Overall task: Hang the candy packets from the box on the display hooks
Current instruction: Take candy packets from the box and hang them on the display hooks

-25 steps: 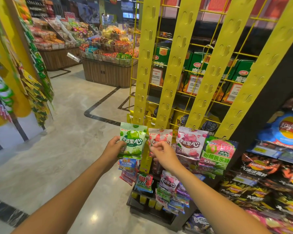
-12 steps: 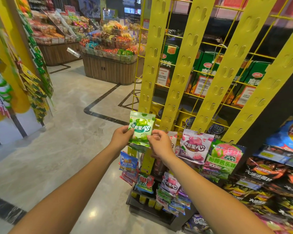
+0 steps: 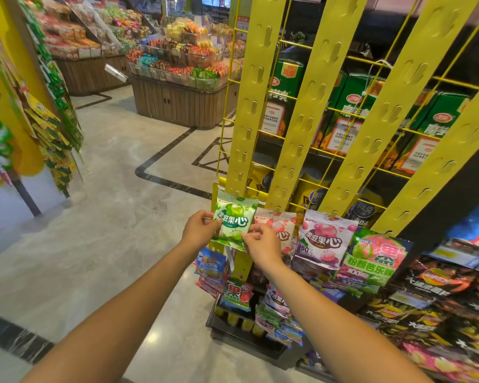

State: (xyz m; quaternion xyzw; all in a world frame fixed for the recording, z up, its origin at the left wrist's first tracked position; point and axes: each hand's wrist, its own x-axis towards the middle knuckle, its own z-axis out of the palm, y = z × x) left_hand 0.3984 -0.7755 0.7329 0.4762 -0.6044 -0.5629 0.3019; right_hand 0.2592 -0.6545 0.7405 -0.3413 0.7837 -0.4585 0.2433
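Left hand (image 3: 199,227) and right hand (image 3: 261,242) pinch green candy packet (image 3: 233,220) between them.

果滋果心 on green packet (image 3: 234,219), "50%" on purple packet (image 3: 324,240) — "100" on pink-green packet (image 3: 371,262)

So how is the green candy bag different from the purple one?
The green packet shows a green fruit; the purple packet shows a purplish one. The left hand and right hand pinch the green packet; nobody touches the purple packet, which hangs free. Both carry the same white lettering.
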